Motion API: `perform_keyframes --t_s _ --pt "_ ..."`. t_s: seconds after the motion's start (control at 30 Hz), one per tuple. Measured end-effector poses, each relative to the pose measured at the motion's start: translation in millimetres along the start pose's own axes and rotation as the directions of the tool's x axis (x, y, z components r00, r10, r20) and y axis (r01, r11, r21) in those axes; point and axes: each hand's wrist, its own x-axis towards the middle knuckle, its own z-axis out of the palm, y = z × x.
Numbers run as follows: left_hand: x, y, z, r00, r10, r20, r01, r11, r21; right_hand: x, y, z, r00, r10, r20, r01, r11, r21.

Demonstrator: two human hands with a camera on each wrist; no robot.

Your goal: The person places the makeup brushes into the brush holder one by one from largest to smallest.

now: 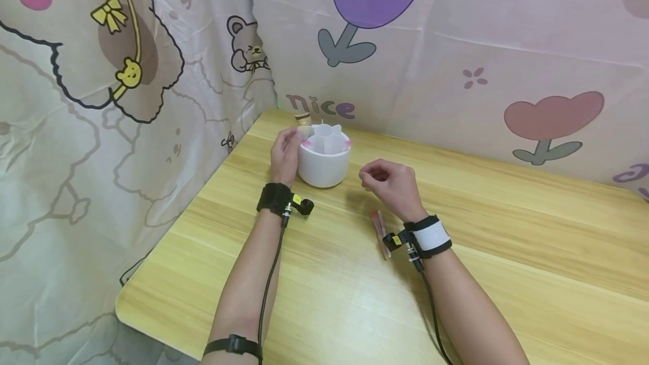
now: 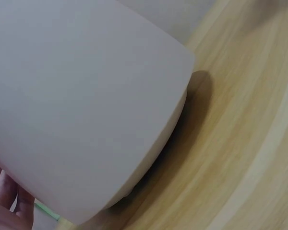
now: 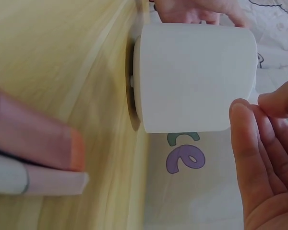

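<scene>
A round white desk organizer with inner compartments, ear-like points and pink cheek spots stands toward the table's back left corner. My left hand holds its left side, with fingers against the wall in the left wrist view. A small beige piece with brown stripes shows above the rim by that hand. To the right of the organizer, my right hand hovers over the table, fingers loosely bent and thumb near the index fingertip, nothing between them. Two pinkish markers lie side by side near the right wrist.
The wood-grain table has a rounded front left corner. A printed curtain hangs behind it, and another patterned curtain runs along the left edge. Cables trail from both wrist cameras along the forearms.
</scene>
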Motion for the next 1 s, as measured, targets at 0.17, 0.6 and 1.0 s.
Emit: perform_keyframes --t_s 0.17,0.6,1.0 --pt "0.0 -0.6 -0.8 1.000 0.000 0.003 0.000 1.000 0.000 -1.5 -0.1 -0.8 1.000 0.015 0.026 -0.015 1.000 -0.010" --pt "1.7 -1.3 -0.5 1.000 0.007 -0.003 -0.007 1.000 0.002 -2.7 -4.5 -5.7 0.986 0.114 0.119 -0.095 0.983 -0.156" --pt "0.8 0.5 -0.4 1.000 -0.008 -0.007 0.008 1.000 0.010 -6.7 -6.3 -12.0 0.906 0.167 0.390 -0.046 0.953 -0.300"
